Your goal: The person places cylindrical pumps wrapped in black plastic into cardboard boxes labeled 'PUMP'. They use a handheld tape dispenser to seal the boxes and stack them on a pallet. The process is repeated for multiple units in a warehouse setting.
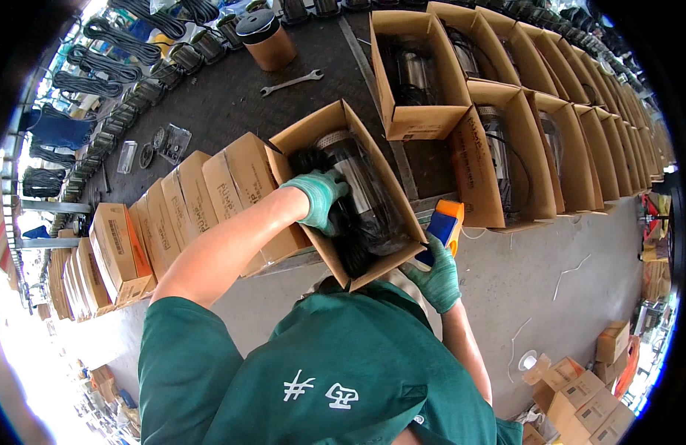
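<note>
An open cardboard box (pixel 391 167) stands tilted in front of me. In it lies a silver, cylindrical pump (pixel 355 178), partly wrapped in clear plastic, beside a coil of black cable (pixel 354 248). My left hand (pixel 321 199), in a green glove, reaches over the box's left wall, its fingers curled onto the black cable next to the pump. At the box's near right corner, my right hand (pixel 436 278), also gloved in green, grips an orange and blue hand-held tool (pixel 445 226). The tool's exact kind is unclear, as the hand covers its lower part.
Closed cartons (pixel 232 178) stand in a row to the left. Open boxes with pumps (pixel 499 159) fill the right side in two rows. On the dark bench lie a wrench (pixel 291 83) and a copper-coloured spool (pixel 267 44). More cartons (pixel 588 400) sit at lower right.
</note>
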A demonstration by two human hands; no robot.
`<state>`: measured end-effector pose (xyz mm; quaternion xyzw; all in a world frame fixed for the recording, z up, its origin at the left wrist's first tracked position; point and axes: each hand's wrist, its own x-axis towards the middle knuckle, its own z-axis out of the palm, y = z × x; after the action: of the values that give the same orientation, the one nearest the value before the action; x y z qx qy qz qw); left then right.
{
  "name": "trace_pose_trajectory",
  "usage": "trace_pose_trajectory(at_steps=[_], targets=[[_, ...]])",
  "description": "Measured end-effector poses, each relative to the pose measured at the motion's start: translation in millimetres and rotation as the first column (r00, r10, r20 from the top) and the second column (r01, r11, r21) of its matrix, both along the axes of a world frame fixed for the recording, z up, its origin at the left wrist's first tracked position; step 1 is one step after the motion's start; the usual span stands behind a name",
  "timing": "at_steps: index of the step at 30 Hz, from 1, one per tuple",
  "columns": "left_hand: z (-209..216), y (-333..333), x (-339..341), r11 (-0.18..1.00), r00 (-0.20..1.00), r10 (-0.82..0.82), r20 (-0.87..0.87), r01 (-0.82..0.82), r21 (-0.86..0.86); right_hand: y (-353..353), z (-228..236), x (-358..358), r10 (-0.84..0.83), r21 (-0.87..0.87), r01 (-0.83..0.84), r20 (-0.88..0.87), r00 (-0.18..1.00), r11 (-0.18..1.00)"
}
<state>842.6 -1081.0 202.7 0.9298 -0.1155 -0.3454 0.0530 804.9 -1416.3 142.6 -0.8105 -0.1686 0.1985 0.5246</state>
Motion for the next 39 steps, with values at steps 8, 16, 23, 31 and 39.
trace_pose_trajectory(at_steps=[8,16,23,31,39], targets=[[-29,33,11,0.969,0.971,0.232,0.056,-0.225,-0.105,1,2,-1,-0.019,0.047,0.021,-0.035,0.999,0.999],[-28,32,10,0.98,0.983,0.186,-0.003,-0.186,-0.067,-5,-9,2,-0.023,0.045,0.025,-0.047,0.999,0.999],[-34,40,5,0.947,0.967,0.249,-0.057,-0.255,-0.195,-8,-13,3,-0.02,0.037,0.023,-0.059,0.998,0.999],[-8,12,5,0.958,0.954,0.285,0.096,-0.285,-0.011,-9,-13,1,-0.031,0.037,0.032,-0.032,0.999,0.999],[-24,15,1,0.964,0.968,0.251,0.022,-0.252,0.091,-7,-7,0,0.006,0.027,-0.005,-0.038,0.999,1.0]])
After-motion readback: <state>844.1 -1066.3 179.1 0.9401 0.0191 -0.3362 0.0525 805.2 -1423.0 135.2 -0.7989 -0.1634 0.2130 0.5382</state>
